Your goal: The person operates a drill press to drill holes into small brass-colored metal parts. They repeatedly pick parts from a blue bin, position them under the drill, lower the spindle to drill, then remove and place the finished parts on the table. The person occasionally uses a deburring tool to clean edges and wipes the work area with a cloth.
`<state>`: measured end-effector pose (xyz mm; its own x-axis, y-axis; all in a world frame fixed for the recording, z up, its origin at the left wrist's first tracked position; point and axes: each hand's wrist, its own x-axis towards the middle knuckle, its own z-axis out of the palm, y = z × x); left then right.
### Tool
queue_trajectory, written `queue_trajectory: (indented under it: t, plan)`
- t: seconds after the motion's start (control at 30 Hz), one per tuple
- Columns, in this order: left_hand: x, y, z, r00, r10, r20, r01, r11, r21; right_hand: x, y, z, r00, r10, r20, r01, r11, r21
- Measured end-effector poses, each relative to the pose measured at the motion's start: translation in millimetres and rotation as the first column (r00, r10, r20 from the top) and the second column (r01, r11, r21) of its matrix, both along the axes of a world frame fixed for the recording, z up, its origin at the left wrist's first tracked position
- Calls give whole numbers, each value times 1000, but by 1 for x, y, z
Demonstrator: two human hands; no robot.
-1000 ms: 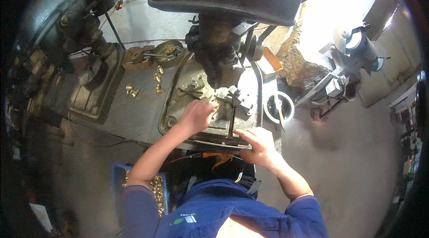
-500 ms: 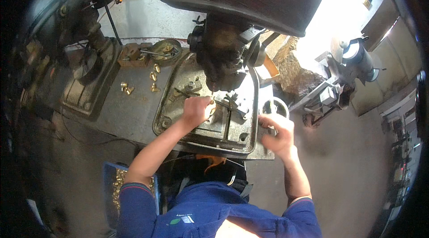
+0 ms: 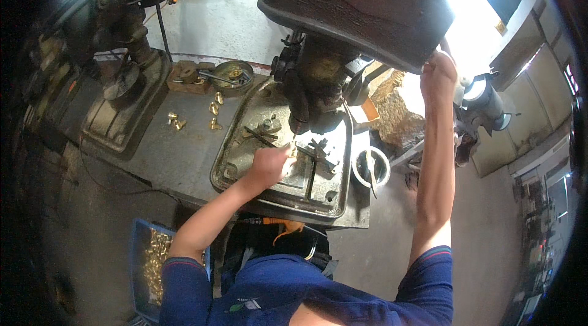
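Observation:
My left hand is closed round a small brass fitting, holding it over the drill press table directly below the spindle. The fingers hide part of the fitting. My right arm stretches up along the right side of the dark drill press head. At its lower right edge my right hand looks closed, fingers bent in against the housing. Glare and the housing hide whatever those fingers grip.
Several brass fittings lie on the bench, near a round dish of parts. A white bowl with a brush-like stick stands right of the press. A blue crate of brass pieces sits lower left. Another drill press stands left.
My right hand has risen from beside the white bowl to the right edge of the press head. My left hand still holds the brass fitting under the spindle. The view has shifted slightly.

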<state>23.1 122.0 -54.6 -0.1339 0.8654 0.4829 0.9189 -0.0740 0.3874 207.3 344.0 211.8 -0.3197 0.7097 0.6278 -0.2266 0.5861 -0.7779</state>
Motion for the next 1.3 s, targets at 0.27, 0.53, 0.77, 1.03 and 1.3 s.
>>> queue_trajectory:
  t: [0.27, 0.53, 0.77, 1.03, 1.3]
  plan:
    - [12, -6, 12, 996, -1, -85, -5, 998, -70, 51, -110, -59, 956, 243, -163, -167, 911, 378]
    - [7, -9, 12, 999, -19, -29, 15, 990, -141, 56, -150, -116, 978, 74, -194, -32, 976, 214]
    - [8, -7, 8, 1000, -26, -6, 25, 999, -36, 59, -155, -134, 986, 46, -159, -6, 970, 244]
    - [11, -8, 10, 997, -26, -69, 24, 999, -23, 58, -158, -157, 986, 52, -157, -4, 956, 293]
    - [12, -6, 9, 992, 8, -127, -19, 996, -87, 60, -162, -171, 997, -35, -75, 58, 943, 329]
